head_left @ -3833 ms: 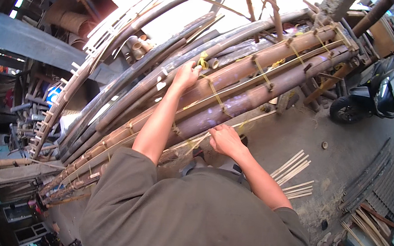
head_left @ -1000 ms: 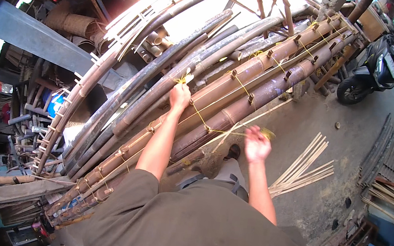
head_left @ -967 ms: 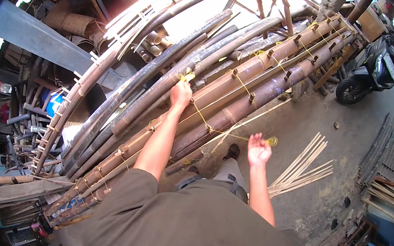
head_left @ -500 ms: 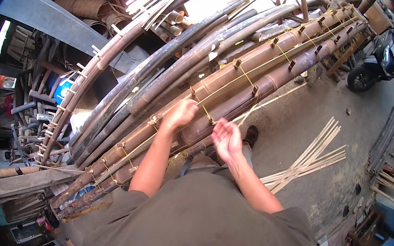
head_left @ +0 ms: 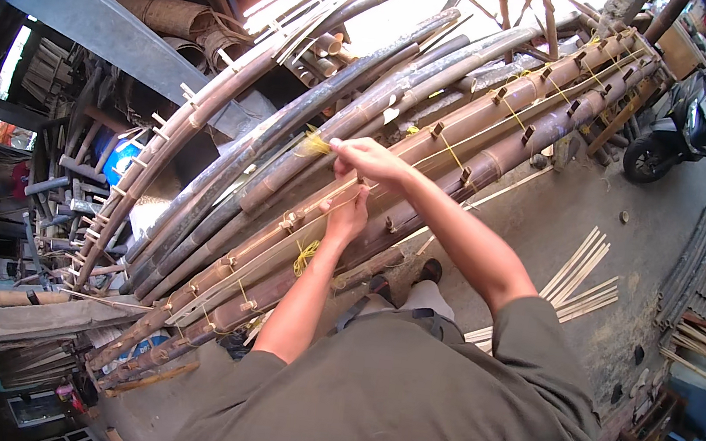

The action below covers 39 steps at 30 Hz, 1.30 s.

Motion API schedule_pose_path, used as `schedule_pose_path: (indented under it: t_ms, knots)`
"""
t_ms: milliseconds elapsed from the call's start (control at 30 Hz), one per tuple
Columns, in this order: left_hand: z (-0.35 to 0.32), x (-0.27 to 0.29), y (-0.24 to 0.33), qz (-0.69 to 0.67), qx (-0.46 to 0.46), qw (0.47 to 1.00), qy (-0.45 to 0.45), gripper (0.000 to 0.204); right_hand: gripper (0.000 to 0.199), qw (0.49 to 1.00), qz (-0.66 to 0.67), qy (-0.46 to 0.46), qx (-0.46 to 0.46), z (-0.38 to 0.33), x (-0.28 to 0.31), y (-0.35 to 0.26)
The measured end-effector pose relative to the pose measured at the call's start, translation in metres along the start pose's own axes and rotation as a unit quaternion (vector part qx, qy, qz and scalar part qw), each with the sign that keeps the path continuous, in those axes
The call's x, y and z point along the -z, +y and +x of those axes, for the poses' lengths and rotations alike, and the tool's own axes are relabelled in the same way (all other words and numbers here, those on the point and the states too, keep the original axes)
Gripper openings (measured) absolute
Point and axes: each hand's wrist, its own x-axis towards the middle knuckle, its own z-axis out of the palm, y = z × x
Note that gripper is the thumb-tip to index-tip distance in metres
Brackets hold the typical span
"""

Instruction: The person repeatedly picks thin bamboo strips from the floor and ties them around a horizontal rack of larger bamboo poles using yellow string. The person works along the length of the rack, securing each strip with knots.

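Two long brown bamboo poles point(head_left: 410, 150) run diagonally side by side, with short dark pegs point(head_left: 436, 130) standing along them. Thin yellow cord point(head_left: 520, 118) passes between the pegs. Over the far pole, my right hand point(head_left: 371, 161) pinches yellow cord, whose frayed loose end point(head_left: 316, 143) sticks out to the left. Just below it, close to a peg, my left hand point(head_left: 347, 214) has its fingers bent in; what they hold is hidden. A small tangle of yellow cord point(head_left: 304, 256) hangs by the near pole, beside my left forearm.
Several dark bamboo poles point(head_left: 332, 139) lie beyond, with a curved pegged pole point(head_left: 146, 162) on the left. Pale bamboo strips point(head_left: 577, 274) lie on the floor at the right. A motorbike point(head_left: 676, 141) stands at the far right.
My right hand has crossed from the near pole up and left to the far pole. My left hand has shifted slightly right and lower. The loose cord end now shows beyond my right hand.
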Motion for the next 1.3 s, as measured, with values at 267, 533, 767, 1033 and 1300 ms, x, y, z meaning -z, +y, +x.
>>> schedule_pose_path:
  t_ms: [267,533,767,1033,1300]
  knots:
    - [-0.004,0.01,0.021,-0.004,0.027,0.999,0.03,0.022,0.046,0.946,-0.283,0.007,0.159,-0.156,-0.057,0.093]
    - [0.117,-0.002,-0.025,-0.082,0.007,0.993,0.088,0.024,0.034,0.877,-0.46,0.015,0.138,-0.156,-0.071,0.102]
    - [0.082,0.071,-0.042,0.046,-0.018,0.997,-0.068,0.037,0.034,0.91,-0.389,0.019,0.142,-0.157,-0.169,0.082]
    - [-0.09,0.141,-0.114,0.023,0.017,0.986,-0.166,0.032,0.085,0.815,-0.559,0.129,-0.081,-0.187,-0.273,0.073]
    - [-0.103,0.129,-0.106,0.037,0.038,0.996,-0.078,0.03,0.085,0.997,0.014,0.024,-0.074,-0.175,-0.31,0.1]
